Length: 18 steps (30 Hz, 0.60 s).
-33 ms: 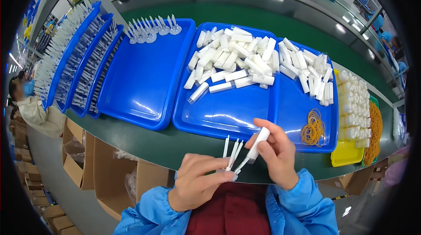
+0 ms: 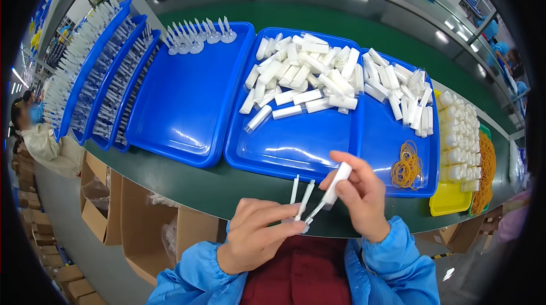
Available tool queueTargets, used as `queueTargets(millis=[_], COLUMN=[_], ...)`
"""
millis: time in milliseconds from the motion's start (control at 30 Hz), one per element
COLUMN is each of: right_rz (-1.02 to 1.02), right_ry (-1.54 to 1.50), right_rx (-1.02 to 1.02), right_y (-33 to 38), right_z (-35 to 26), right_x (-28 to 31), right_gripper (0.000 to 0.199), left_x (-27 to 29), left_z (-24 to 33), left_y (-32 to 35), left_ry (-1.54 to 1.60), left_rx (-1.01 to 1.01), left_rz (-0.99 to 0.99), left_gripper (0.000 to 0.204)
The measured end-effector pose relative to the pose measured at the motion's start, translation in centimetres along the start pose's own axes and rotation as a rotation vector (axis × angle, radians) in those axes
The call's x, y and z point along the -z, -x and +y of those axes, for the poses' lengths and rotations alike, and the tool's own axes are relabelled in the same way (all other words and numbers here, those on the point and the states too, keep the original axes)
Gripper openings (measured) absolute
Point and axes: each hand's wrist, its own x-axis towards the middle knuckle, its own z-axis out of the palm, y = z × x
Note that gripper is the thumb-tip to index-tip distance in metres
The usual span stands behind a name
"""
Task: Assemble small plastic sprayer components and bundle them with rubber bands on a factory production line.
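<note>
My left hand (image 2: 259,234) pinches the base of a small bunch of thin white plastic rods (image 2: 307,194), which stand up from a transparent round foot. Above and to the right, my right hand (image 2: 361,197) grips a white rectangular piece (image 2: 339,180) in transparent wrap between thumb and fingers. The wrapped piece leans toward the bunch, and one slim rod (image 2: 314,212) runs from its lower end down to the base. Whether that rod sits inside the wrap cannot be made out.
Several wrapped white pieces lie in a middle blue tray (image 2: 273,157) and a right blue tray (image 2: 372,165), the latter with rubber bands (image 2: 406,168). A left blue tray (image 2: 170,117) holds rod bunches along its far edge. Tilted loaded trays (image 2: 105,89), a yellow tray (image 2: 441,205) and cardboard boxes (image 2: 139,219) surround these.
My right hand and the wrapped piece have shifted slightly up and right. The rods at my left hand look closer together; both hands keep their holds.
</note>
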Motion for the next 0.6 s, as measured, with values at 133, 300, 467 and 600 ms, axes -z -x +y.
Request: queueTargets(millis=[133, 300, 467, 600], right_rz=[-0.085, -0.179, -0.194, -0.033], right_ry=[-0.033, 0.142, 0.391, 1.092], right_rx=[0.013, 0.142, 0.264, 0.672], right_y=[-0.1, -0.8, -4.0, -11.9], right_z=[-0.1, 0.1, 0.2, 1.5], right_x=[-1.4, -2.7, -3.9, -2.6], right_gripper=[0.05, 0.051, 0.04, 0.032], left_x=[0.1, 0.7, 1.0, 0.6], left_z=[-0.9, -1.0, -2.5, -3.9], left_y=[0.7, 0.4, 1.7, 1.4], left_ry=[-0.007, -0.025, -0.059, -0.061], left_rx=[-0.016, -0.018, 0.003, 0.034], left_rz=[0.0, 0.132, 0.15, 0.225], left_gripper=[0.031, 0.028, 0.037, 0.044])
